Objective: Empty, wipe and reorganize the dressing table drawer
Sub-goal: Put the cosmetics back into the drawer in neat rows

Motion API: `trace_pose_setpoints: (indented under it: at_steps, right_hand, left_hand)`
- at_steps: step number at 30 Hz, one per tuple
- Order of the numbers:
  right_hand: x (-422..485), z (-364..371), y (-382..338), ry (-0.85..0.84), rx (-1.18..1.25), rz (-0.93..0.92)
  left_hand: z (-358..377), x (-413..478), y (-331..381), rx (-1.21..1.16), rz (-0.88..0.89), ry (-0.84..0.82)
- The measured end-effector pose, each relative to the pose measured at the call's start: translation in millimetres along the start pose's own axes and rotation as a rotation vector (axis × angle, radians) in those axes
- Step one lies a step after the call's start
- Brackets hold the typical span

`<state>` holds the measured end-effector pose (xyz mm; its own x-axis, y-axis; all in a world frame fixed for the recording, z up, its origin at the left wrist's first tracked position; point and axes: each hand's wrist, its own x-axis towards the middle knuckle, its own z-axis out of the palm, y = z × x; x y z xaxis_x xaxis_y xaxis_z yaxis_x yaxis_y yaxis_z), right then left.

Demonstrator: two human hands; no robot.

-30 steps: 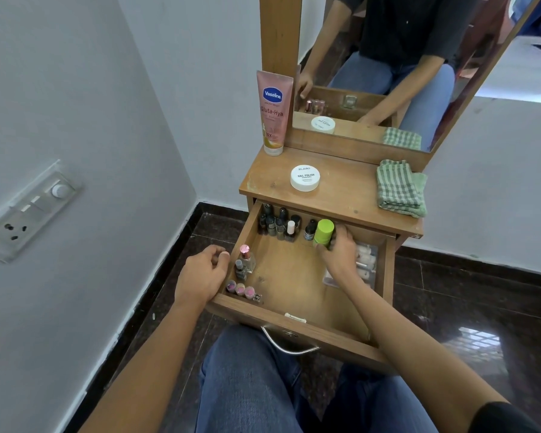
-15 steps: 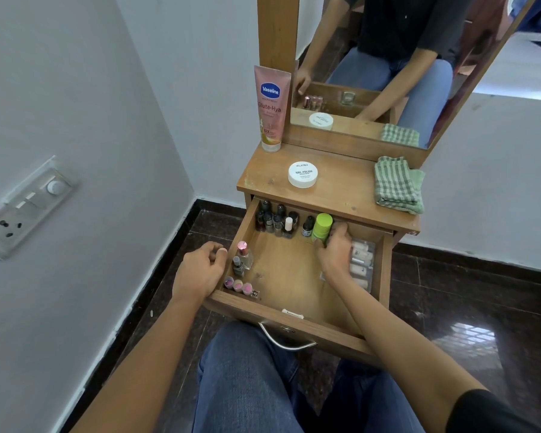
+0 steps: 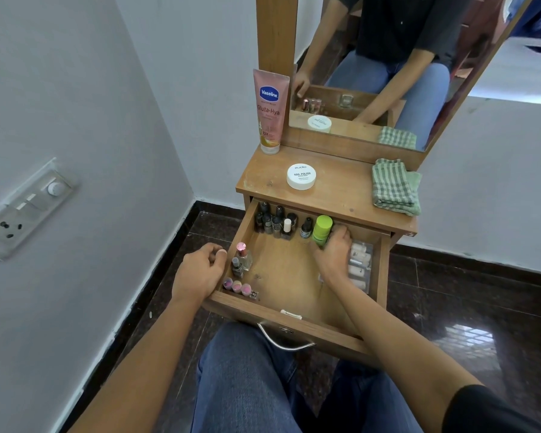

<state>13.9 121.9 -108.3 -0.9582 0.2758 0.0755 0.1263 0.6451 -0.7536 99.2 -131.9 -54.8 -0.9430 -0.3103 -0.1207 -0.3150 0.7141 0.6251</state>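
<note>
Wooden drawer [image 3: 281,273]: pulled open under the table top [image 3: 341,195], at the middle of the frame; a metal handle [image 3: 285,343] is on its front.
Left hand [image 3: 200,273]: at the drawer's left wall, left of centre; fingers curled, gripping the wall's rim, thumb lying on top.
Right hand [image 3: 333,256]: inside the drawer, towards its far right; fingers wrapped round the lower part of the green bottle [image 3: 321,228].
Green bottle: upright near the drawer's back wall, just right of the dark bottles [image 3: 274,221].
Dark bottles: small nail polish bottles, standing in a cluster at the drawer's far left corner.
Pink-capped bottle [image 3: 242,256]: upright against the left wall, a smaller grey-capped one touching it.
Pink pots [image 3: 236,286]: a short row in the near left corner.
Clear box [image 3: 361,265]: along the right wall, pale tubes inside, partly behind the right hand.
Table top: holds a pink lotion tube [image 3: 270,110] upright at the left, a white jar [image 3: 301,176] in the middle, and a folded green checked cloth [image 3: 394,187] at the right.
Mirror [image 3: 388,57]: upper right of the frame.
</note>
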Motion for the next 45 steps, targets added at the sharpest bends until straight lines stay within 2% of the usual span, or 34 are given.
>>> trace_pose_setpoints:
  at_steps: [5, 15, 21, 23, 25, 27, 29, 31, 34, 36, 41, 45]
  right_hand:
    - [1, 2, -6, 0.047, -0.046, 0.053]
    - [-2, -2, -8, 0.055, -0.128, 0.025]
    - [-16, -11, -18, -0.059, -0.180, 0.140]
    - [-30, -21, -25, -0.090, -0.181, 0.027]
    - [-39, -33, -42, -0.099, -0.105, -0.227]
    - [-29, -44, -67, -0.016, -0.048, -0.502]
    - [0, -49, -90, 0.100, -0.079, -0.675]
    - [35, -47, -108, 0.096, -0.094, -0.629]
    - [74, -32, -115, -0.136, -0.136, -0.415]
    - [85, -17, -110, -0.244, -0.224, -0.383]
    - [85, -10, -94, -0.221, -0.194, -0.403]
    - [90, -16, -93, -0.234, -0.287, -0.436]
  left_hand:
    - [0, -1, 0, 0.010, -0.009, -0.006]
    - [0, 0, 0, -0.004, -0.011, 0.000]
    - [0, 0, 0, -0.013, -0.007, 0.010]
    - [0, 1, -1, -0.011, -0.001, 0.011]
    - [0, 1, -1, -0.014, 0.007, 0.014]
    - [0, 0, -1, -0.023, 0.015, 0.014]
    - [0, -1, -1, -0.022, 0.017, 0.012]
    - [-1, 0, -1, -0.026, 0.010, 0.017]
    - [-1, 0, -1, -0.035, 0.001, 0.015]
    - [-1, 0, 0, -0.037, -0.001, 0.014]
    - [-1, 0, -1, -0.038, 0.003, 0.016]
    - [-1, 1, -2, -0.035, 0.001, 0.014]
